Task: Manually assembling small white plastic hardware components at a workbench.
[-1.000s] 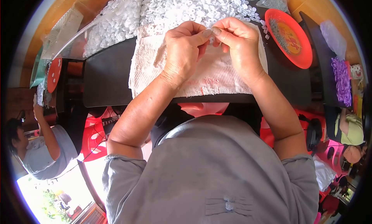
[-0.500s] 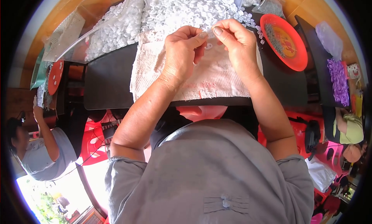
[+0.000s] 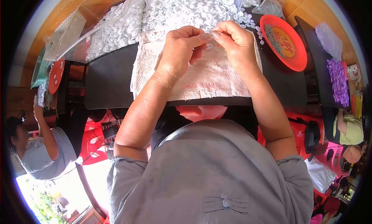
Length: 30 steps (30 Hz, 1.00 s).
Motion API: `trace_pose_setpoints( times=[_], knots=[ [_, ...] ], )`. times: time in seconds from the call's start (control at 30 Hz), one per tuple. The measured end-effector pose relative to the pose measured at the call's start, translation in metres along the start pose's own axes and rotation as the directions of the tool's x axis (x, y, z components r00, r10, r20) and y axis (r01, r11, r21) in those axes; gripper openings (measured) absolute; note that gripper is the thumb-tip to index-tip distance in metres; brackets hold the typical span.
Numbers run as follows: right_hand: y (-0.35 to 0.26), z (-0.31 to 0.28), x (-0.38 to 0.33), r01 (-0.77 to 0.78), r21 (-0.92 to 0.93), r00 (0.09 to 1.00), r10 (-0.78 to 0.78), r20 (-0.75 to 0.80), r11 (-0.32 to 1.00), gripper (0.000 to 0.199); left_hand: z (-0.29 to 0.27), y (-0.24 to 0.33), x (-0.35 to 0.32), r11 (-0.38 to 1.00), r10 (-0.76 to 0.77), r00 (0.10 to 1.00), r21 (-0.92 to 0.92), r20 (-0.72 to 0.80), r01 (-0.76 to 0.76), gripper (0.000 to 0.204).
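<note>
My left hand point(image 3: 182, 45) and my right hand point(image 3: 237, 43) meet fingertip to fingertip above a pale towel point(image 3: 217, 82). Thumb and forefinger of each are pinched together around a small white plastic piece point(image 3: 210, 32), mostly covered by the fingers; its exact shape is hard to make out. Just below the fingertips another small white plastic piece point(image 3: 209, 46) shows against the towel. Beyond my hands spreads a large heap of white plastic pieces point(image 3: 174, 11), many with a hole in them. To the right, a red plate point(image 3: 299, 62) holds thin grey metal pins point(image 3: 273, 40).
A clear bin wall point(image 3: 73, 45) stands at the left of the heap on the black table point(image 3: 106, 80). Bagged pins point(image 3: 270, 7) lie at the far right. Purple pieces point(image 3: 338, 82) cover a side table. People sit at left point(image 3: 46, 154) and right point(image 3: 350, 129).
My right fingertips have shifted slightly left and down, and the two pinches are closer together. My left forearm has moved a little to the right.
</note>
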State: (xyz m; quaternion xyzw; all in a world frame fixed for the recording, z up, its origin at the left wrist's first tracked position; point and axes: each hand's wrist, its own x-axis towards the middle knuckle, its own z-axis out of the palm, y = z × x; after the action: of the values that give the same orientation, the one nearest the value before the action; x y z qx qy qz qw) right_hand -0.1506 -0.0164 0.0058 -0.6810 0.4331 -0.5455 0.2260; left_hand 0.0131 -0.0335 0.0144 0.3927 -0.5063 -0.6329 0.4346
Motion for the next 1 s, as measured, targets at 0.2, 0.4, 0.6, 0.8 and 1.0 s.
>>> trace_pose_setpoints(
  times=[0.2,0.4,0.6,0.8,1.0],
  knots=[
    [0.002,0.000,-0.001,-0.009,0.002,1.000,0.008,0.023,1.000,0.006,-0.007,0.006,0.002,1.000,-0.021,0.999,0.023,0.034,0.020,0.015],
    [0.004,-0.001,-0.002,-0.013,0.046,0.998,0.011,0.055,0.999,0.003,-0.005,0.005,0.000,0.998,-0.017,0.998,0.057,0.066,0.014,0.014],
    [0.002,-0.001,-0.002,0.001,0.027,0.998,-0.003,0.069,1.000,0.001,-0.005,0.002,0.000,0.997,0.010,0.999,0.080,0.036,-0.012,0.013],
    [0.004,-0.001,-0.002,0.107,-0.060,0.994,-0.104,0.044,0.992,0.004,-0.002,0.002,-0.001,0.993,0.008,0.998,0.114,0.058,-0.014,0.013],
    [0.003,0.000,-0.003,0.062,-0.009,0.997,-0.062,0.048,0.998,0.003,0.005,-0.001,-0.005,1.000,0.026,1.000,0.014,-0.006,-0.026,0.012]
  ],
)
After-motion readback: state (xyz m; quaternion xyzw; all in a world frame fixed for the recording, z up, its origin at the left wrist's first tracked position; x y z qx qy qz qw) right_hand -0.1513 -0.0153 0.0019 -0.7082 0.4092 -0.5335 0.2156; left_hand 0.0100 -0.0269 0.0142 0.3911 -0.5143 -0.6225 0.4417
